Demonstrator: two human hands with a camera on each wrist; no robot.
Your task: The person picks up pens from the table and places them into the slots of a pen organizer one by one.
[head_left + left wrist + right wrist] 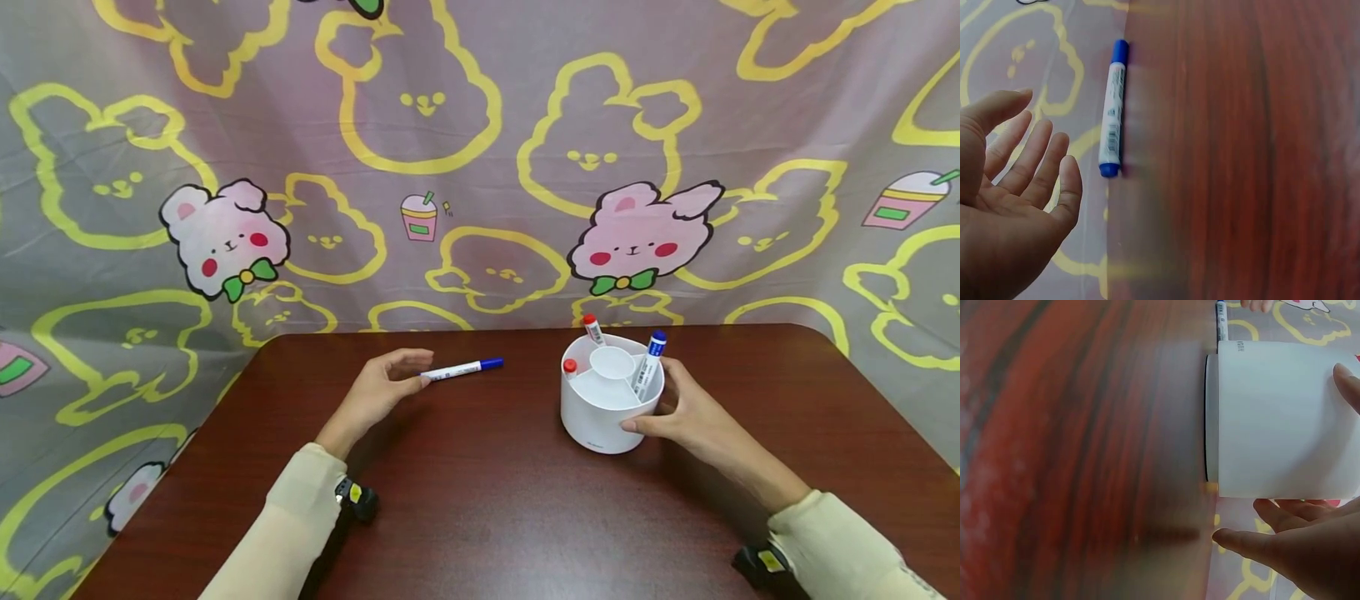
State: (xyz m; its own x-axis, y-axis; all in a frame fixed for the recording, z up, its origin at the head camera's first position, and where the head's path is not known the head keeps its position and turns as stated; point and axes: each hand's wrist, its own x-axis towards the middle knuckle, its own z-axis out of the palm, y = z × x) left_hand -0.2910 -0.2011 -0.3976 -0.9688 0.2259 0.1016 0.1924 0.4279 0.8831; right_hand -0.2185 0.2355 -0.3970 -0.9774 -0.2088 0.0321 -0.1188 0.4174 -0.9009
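A white marker with blue ends lies on the table, left of the middle. Close to its left end is my left hand, fingers apart and loosely bent; the left wrist view shows a gap between this hand and the marker. On the right, my right hand grips a round white pen holder, thumb on the front wall and fingers around the far right side, partly hidden. A blue-capped marker and two red-capped markers stand in its compartments.
The dark brown wooden table reaches back to a curtain printed with cartoon animals. A small black device is strapped at the left wrist, another at the right.
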